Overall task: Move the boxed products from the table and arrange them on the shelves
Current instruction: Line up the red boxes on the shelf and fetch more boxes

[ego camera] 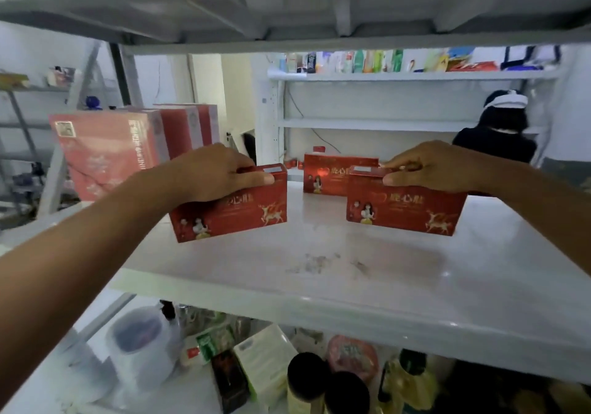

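Head view has both your hands up at the white shelf [319,285], each w/ one box. Your left hand [220,170] grips the left red box [236,212] by its top edge, thumb on the front face, the other fingers curled over the back. Your right hand [428,167] holds the right red box [406,208] the same way. Both boxes are over the middle part of the shelf, apart from each other. The main risk, I think, is the left box: it is tilted, its left end lower, and I cannot tell if that corner touches the shelf yet. If you let go like this it can drop on one corner and fall flat, so level it first. Each grip is only at the top rim, so a quick move may let a box swing or slip. 2nd risk is at the back: a third red box [329,173] stands just behind the right one, and the back of the shelf seems open. Pushing too deep could shove that box off the rear edge. On the left, the tall pink boxes [105,151] are near your forearm, so a wide elbow move may knock them. Bottles etc. stand on the lower level [308,372], and a box dropped off the front edge would hit them.
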